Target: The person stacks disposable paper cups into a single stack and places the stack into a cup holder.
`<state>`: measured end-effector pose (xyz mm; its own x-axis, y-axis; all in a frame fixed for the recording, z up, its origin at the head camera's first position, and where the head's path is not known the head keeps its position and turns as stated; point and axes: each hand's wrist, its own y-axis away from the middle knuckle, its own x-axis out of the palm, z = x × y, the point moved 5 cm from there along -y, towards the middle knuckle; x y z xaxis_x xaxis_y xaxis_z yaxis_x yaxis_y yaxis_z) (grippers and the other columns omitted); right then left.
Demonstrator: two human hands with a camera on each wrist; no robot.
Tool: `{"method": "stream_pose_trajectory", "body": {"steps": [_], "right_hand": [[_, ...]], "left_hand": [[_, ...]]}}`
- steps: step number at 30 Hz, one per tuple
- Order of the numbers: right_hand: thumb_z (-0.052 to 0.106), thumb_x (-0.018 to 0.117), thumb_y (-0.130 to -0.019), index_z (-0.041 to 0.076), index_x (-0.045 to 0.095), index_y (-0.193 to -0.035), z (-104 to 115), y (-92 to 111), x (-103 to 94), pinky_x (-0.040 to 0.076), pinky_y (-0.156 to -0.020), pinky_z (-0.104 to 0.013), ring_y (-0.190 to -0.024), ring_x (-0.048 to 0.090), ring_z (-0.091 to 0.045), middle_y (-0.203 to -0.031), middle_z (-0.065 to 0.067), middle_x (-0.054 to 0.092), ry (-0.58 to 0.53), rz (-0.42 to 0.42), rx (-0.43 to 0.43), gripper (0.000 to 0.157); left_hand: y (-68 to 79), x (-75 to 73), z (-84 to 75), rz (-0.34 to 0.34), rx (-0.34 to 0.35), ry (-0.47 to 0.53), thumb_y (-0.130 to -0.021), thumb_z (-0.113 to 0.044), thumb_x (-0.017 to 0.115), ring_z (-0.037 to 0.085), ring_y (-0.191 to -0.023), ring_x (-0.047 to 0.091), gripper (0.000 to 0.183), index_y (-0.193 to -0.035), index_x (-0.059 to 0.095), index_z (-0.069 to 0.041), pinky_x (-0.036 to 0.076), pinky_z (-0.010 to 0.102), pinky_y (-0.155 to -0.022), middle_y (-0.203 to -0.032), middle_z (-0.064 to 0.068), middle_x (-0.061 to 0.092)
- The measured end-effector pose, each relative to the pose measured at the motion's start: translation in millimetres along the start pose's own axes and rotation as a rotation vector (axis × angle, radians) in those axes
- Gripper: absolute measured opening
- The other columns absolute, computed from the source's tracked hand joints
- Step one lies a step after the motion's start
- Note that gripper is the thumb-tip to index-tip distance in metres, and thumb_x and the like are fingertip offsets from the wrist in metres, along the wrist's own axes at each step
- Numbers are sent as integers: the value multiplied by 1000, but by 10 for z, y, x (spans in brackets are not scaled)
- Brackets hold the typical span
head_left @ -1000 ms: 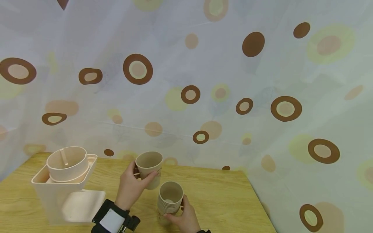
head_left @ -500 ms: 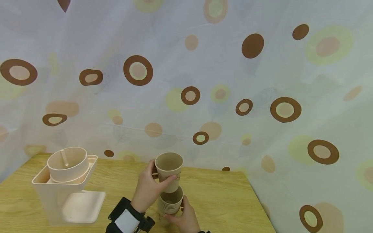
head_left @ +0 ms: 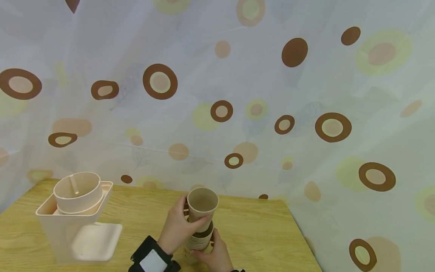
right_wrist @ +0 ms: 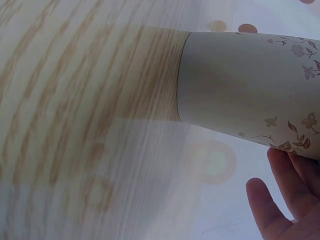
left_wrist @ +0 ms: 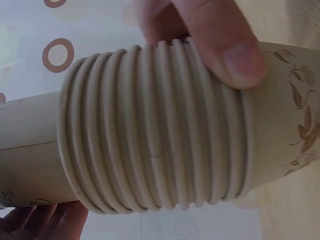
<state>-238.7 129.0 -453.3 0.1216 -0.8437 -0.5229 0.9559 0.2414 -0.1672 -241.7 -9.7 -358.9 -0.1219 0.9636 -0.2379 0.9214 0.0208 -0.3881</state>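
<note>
My left hand (head_left: 178, 228) grips a beige paper cup (head_left: 203, 201) by its side, thumb across the front. The cup is upright over a stack of matching paper cups (head_left: 198, 242), its lower part inside the stack's mouth. Around that stack my right hand (head_left: 219, 256) curls, holding it from the right. In the left wrist view, several rolled rims (left_wrist: 155, 130) lie close together, with a right thumb (left_wrist: 240, 62) pressing near the lowest ones. Brown leaf and flower prints decorate the stack's outer cup (right_wrist: 240, 80), whose base stands at the wooden table in the right wrist view.
On the left of the wooden table (head_left: 255, 234) stands a whitish translucent bin (head_left: 61, 234) with a round cream container (head_left: 78, 198) in it. A flat white lid-like piece (head_left: 96, 241) juts from its front. A patterned curtain (head_left: 190, 75) hangs behind the table.
My left hand has carried its cup rightward from beside the stack, then down into the stack's mouth. My right hand keeps holding the stack in the same place.
</note>
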Motion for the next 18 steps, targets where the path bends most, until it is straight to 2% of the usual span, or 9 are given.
{"method": "stream_pose_trajectory", "body": {"steps": [7,18], "right_hand": [[27,74,-77,-8,40,-133,-4,-2,5,47,-87,-59,-110,55,-40,-126,-26,57,-47,19,22,74],[25,76,-75,-7,42,-131,0,2,7,48,-86,-58,-110,55,-40,-125,-25,59,-20,1,5,73]], "left_hand": [[40,13,110,31,-45,-31,-71,-41,76,21,-95,60,69,-125,51,-6,56,42,-79,-115,13,62],[82,14,160,47,-64,-18,-71,-37,77,19,-93,61,70,-128,51,-5,55,44,-81,-116,14,62]]}}
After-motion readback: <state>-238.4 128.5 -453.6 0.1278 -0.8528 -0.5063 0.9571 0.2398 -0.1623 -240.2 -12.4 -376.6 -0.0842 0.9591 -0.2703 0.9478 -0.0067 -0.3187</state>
